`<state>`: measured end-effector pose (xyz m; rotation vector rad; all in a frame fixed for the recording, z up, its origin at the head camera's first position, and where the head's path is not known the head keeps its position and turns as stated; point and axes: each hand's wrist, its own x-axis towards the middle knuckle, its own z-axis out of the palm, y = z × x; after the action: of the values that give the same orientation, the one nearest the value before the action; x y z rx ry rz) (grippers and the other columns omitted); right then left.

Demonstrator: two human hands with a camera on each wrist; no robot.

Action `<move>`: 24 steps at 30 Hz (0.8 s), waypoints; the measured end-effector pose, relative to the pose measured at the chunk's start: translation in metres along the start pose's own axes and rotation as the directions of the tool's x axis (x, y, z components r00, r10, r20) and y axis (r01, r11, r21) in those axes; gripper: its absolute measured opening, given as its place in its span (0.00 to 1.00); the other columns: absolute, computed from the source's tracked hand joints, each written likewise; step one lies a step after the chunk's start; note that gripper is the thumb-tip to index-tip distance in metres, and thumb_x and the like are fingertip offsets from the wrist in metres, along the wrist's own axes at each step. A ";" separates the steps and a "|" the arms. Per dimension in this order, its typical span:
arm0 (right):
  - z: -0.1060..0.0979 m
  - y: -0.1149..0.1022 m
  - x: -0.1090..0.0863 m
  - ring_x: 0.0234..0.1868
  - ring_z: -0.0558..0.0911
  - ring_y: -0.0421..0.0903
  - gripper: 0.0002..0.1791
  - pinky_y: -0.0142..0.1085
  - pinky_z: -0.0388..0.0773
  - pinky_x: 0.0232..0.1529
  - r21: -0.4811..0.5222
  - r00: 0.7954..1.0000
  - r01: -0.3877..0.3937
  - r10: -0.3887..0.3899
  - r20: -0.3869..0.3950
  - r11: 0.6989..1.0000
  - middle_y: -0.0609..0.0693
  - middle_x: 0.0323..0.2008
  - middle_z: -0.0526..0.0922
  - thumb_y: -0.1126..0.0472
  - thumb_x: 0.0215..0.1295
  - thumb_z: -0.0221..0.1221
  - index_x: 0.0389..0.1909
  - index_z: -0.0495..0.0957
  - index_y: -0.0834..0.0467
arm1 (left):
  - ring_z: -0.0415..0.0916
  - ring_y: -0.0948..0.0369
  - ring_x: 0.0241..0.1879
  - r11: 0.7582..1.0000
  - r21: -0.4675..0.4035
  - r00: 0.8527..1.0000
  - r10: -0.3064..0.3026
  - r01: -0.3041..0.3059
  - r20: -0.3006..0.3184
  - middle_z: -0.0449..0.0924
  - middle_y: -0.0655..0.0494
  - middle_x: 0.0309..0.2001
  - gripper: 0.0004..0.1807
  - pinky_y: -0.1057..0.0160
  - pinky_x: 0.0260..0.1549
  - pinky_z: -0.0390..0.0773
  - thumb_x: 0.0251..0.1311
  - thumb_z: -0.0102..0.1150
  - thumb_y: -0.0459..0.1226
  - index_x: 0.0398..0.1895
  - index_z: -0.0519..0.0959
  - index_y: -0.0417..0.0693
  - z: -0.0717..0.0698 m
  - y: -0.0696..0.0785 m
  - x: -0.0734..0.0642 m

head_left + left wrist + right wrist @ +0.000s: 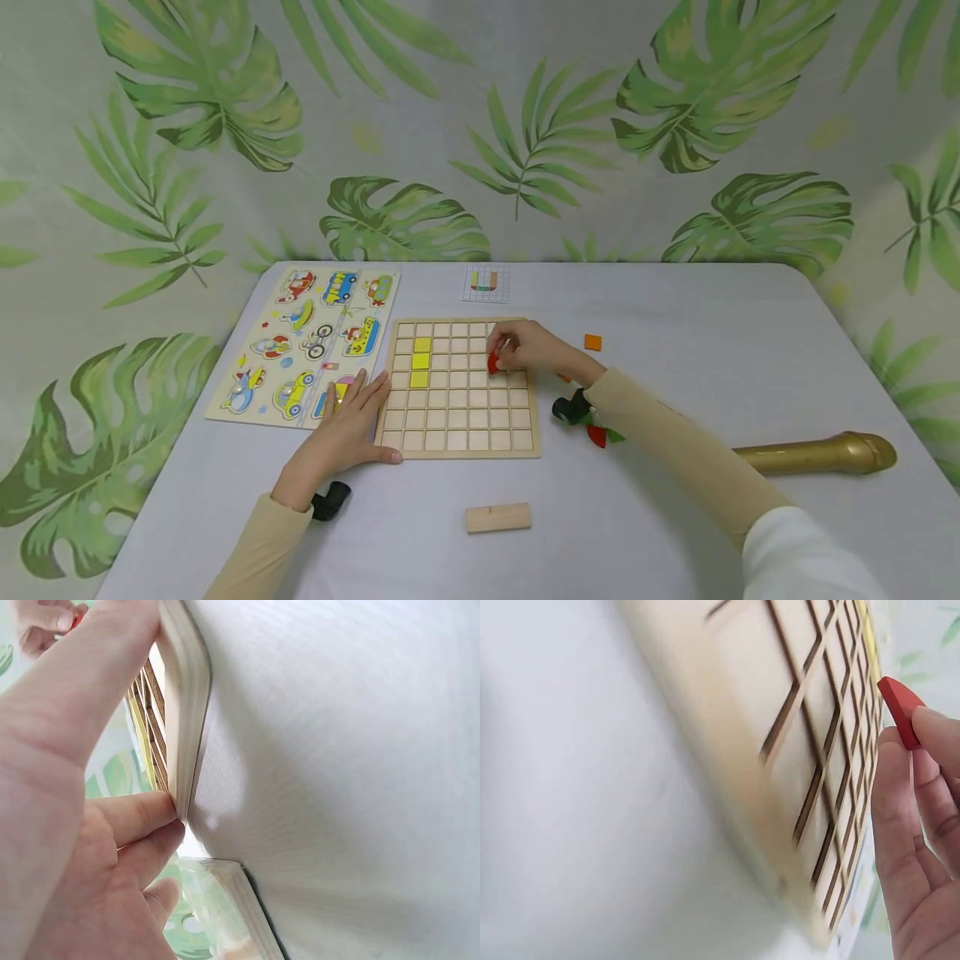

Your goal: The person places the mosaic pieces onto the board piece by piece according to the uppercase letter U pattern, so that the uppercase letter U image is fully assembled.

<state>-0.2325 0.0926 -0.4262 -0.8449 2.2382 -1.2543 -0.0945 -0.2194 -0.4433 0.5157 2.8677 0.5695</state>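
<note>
A wooden grid board (459, 455) lies on the table, with three yellow square tiles (421, 361) in a column in its left part. My left hand (348, 429) rests at the board's near left corner, fingers spread along the left side and thumb at the near edge. In the left wrist view, fingertips (169, 802) touch the board's side. Over the right part of the grid, my right hand (532, 346) pinches a red quarter-round piece (901, 709) between thumb and fingers. The piece is above the cells in the right wrist view.
A vehicle picture puzzle (262, 421) lies left of the board. Behind is a small pattern card (486, 284). To the right are an orange square (593, 342), a red piece (597, 436), green pieces and a gold rod-like object (817, 455). A wooden block (498, 517) lies in front.
</note>
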 end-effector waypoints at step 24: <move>0.095 -0.047 0.053 0.30 0.76 0.39 0.06 0.27 0.73 0.33 -0.195 0.995 0.086 -0.077 0.057 0.977 0.47 0.27 0.79 0.72 0.57 0.63 0.32 0.79 0.59 | 0.33 0.42 0.73 1.000 0.003 1.000 -0.003 0.003 0.002 0.49 0.43 0.74 0.62 0.33 0.63 0.28 0.38 0.72 0.58 0.72 0.54 0.35 0.000 -0.001 0.000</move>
<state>-0.1971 -0.0199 -0.4364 -1.0390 2.3374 -1.0454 -0.0950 -0.2199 -0.4439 0.5123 2.8675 0.5636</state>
